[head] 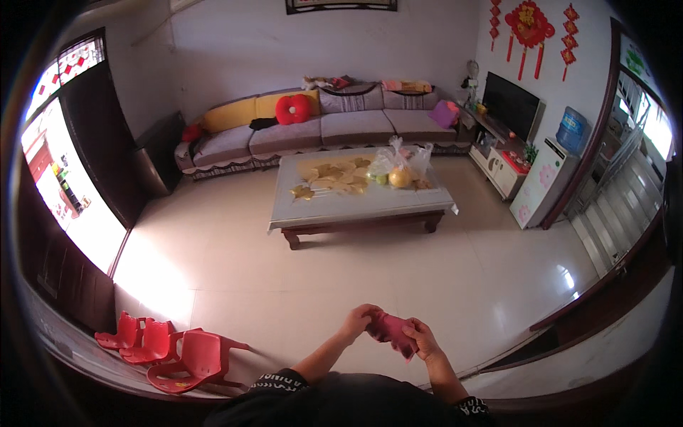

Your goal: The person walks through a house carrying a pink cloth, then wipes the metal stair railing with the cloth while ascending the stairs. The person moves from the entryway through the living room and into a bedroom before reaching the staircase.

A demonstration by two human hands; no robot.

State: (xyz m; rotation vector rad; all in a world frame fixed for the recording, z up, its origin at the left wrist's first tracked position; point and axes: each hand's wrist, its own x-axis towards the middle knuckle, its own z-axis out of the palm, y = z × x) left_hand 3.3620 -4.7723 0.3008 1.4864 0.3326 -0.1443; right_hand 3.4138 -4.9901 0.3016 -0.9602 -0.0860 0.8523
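Observation:
A dark pink piece of cloth [392, 330] is stretched between my two hands, in front of my body and above the tiled floor. My left hand [360, 323] grips its left end, fingers curled over the top. At the other end, my right hand [424, 339] pinches the cloth with the thumb on the near side. The lower right part of the cloth hangs down in loose folds. Its exact kind cannot be told from here.
A low table [352, 207] with fruit in plastic bags [400, 176] and dry leaves [336, 176] stands ahead. Behind it runs a long sofa [352, 128]. Red child-size plastic chairs [200, 352] stand at lower left. A water dispenser [539, 181] is at right, near a doorway.

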